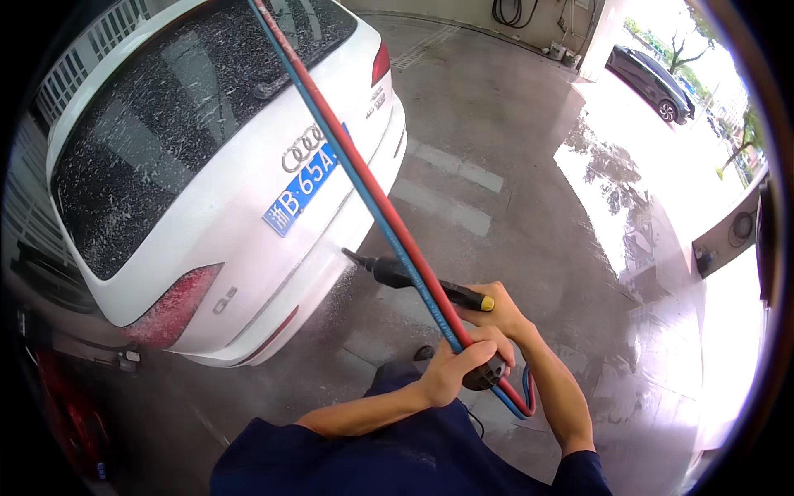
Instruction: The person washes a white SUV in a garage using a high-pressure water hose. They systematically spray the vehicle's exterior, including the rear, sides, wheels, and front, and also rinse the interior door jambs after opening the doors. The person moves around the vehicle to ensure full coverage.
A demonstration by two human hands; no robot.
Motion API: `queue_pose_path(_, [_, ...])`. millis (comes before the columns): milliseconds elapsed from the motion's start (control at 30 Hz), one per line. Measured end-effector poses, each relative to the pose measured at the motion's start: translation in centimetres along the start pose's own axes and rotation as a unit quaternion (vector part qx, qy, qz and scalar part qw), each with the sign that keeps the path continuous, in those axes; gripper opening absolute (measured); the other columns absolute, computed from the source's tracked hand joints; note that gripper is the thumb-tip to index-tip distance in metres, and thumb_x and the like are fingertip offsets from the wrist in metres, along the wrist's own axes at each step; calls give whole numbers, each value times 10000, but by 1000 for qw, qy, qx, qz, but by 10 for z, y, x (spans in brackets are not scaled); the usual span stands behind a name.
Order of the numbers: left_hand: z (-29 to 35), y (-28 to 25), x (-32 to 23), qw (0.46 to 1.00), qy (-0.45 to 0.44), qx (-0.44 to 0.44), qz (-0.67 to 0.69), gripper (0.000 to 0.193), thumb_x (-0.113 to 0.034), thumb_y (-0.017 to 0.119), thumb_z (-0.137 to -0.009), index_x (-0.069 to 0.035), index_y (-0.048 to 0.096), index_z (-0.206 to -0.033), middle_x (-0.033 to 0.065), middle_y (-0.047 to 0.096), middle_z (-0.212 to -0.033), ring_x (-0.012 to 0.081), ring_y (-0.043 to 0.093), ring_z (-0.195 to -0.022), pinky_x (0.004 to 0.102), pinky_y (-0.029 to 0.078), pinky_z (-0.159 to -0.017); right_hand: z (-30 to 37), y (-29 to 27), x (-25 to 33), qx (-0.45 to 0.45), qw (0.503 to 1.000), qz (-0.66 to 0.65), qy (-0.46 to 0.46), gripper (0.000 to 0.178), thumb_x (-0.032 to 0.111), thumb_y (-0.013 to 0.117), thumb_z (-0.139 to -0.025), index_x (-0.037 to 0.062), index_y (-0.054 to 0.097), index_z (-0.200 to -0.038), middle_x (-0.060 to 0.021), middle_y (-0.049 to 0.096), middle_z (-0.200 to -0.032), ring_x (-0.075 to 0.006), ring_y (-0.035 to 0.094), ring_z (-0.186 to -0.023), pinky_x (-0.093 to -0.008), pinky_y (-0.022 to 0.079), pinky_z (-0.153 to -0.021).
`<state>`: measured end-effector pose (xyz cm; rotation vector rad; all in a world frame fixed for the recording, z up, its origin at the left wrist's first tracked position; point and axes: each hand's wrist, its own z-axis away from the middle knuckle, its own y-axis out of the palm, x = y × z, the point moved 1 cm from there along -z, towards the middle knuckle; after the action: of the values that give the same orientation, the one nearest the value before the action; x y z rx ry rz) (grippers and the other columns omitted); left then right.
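A black spray gun [389,271] with a tapered nozzle and a yellow rear cap points left at the rear bumper of a white car [248,256]. My right hand [503,310] is closed round the gun behind the yellow cap. Below it, my left hand [459,364] is wrapped round a red hose [397,225] and a blue hose [361,188] that run together. A black round fitting [484,376] shows just under the left hand's fingers. The hoses cross in front of the gun and hide part of it. White spots and streaks cover the car's dark rear window [190,107].
The wet concrete floor [496,140] spreads right of the car. The hoses rise to the top edge and bend back below my hands. A dark car [653,83] stands outside at far right. A red vehicle [70,413] shows at lower left. A coiled black hose [517,12] hangs on the back wall.
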<state>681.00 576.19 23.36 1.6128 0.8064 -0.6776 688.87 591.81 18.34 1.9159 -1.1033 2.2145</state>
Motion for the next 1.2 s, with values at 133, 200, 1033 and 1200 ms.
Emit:
queue_pose_path(133, [-177,5,33,993,-63,92,-27,285,-207,419,-1019,-22,628,-961,62,582,-895,128,544,-792,295,453,-768,-69,-144,-17,-49,999,8,15,176,59,712,-791,0,682,-955,-137,592,-682,-143,454,-605,-326,468,-603])
queue_pose_path(200, [-249,1,30,990,-79,108,-52,279,-226,429,-1024,-39,613,-929,47,568,-851,120,535,-790,301,460,-780,-113,-212,-49,-69,997,27,-26,175,63,708,-796,-2,680,-956,-137,579,-677,-155,457,-602,-326,464,-603])
queue_pose_path(1033, [-1043,-463,32,935,76,-334,94,94,-105,686,-910,-65,604,-931,48,639,-938,142,618,-901,276,488,-799,-732,-690,-575,187,918,331,115,285,103,610,-809,79,668,-1088,-233,699,-923,-447,657,-911,-514,522,-819])
queue_pose_path(1200, [-1210,-624,-84,886,112,-382,236,150,-109,704,-891,-76,577,-818,68,628,-801,196,640,-762,308,528,-674,-675,-880,-654,92,823,439,347,218,103,619,-798,57,731,-979,-231,710,-923,-435,673,-913,-502,545,-830])
